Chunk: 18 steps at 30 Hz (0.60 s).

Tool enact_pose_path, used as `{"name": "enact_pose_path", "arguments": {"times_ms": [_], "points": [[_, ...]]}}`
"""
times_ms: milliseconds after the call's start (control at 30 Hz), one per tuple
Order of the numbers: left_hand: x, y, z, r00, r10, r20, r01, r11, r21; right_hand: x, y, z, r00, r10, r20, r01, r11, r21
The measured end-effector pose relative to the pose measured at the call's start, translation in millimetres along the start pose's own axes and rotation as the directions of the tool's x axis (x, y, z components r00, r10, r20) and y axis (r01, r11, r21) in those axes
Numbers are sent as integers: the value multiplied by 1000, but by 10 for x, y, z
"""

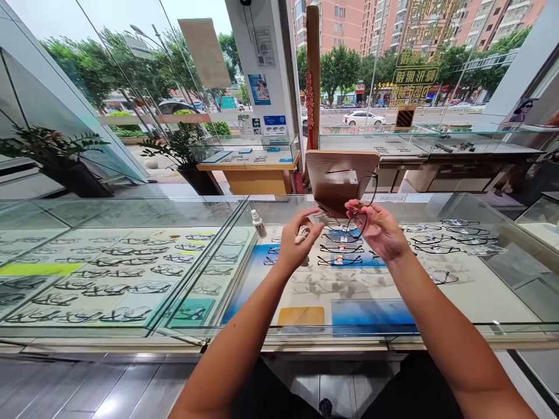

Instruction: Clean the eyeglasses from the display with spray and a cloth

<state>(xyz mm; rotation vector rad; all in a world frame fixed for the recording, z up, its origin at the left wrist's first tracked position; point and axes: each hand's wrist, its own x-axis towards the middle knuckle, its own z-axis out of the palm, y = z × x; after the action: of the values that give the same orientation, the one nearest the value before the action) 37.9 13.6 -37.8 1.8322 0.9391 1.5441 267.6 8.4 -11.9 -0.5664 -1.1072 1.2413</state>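
Above the glass counter, my right hand (384, 233) pinches a pair of thin dark-framed eyeglasses (365, 219) near the middle of the frame. The glasses are turned on their side, one round lens above the fingers and one below. Just to the left is my left hand (297, 237), its curled fingers around a crumpled white cloth (302, 234). Its index finger and thumb point toward the glasses; whether they touch a temple arm I cannot tell. A small white spray bottle (258, 224) stands on the counter, left of my left hand.
Inside the glass display counter (262, 334) lie rows of eyeglasses (340, 262). A brown tilted mirror or stand (343, 174) rises behind my hands. An orange-yellow card (301, 317) lies near the front edge. More display cases (257, 166) and potted plants (183, 145) stand by the windows.
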Motion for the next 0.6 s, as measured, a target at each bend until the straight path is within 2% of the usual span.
{"name": "enact_pose_path", "arguments": {"times_ms": [67, 100, 133, 200, 267, 300, 367, 467, 600], "points": [[51, -38, -38, 974, -85, -208, 60, 991, -121, 11, -32, -21, 1000, -6, -24, 6, 1000, -6], [88, -74, -67, 938, -149, -314, 92, 978, -189, 13, -42, -28, 999, -6, -32, 6, 1000, -10], [129, -118, -103, 886, -227, -403, 128, 957, -259, 15, -49, -33, 999, -5, -39, 5, 1000, -10], [216, -213, -188, 753, -405, -518, 212, 895, -392, 16, -49, -38, 999, 5, -46, -5, 1000, -7], [293, -300, -276, 630, -547, -551, 281, 823, -494, 15, -38, -41, 999, 9, -47, -10, 1000, -8], [323, -338, -315, 587, -590, -555, 302, 795, -526, 16, -30, -43, 999, 9, -45, -9, 1000, -8], [366, -406, -382, 544, -635, -549, 318, 761, -566, 18, -16, -47, 999, 6, -40, -6, 1000, -5], [398, -498, -451, 532, -686, -496, 334, 709, -621, 20, 0, -52, 999, -1, -37, 1, 1000, -4], [419, -587, -505, 495, -755, -431, 374, 633, -678, 18, 10, -48, 1000, 0, -21, 0, 999, -32]]}}
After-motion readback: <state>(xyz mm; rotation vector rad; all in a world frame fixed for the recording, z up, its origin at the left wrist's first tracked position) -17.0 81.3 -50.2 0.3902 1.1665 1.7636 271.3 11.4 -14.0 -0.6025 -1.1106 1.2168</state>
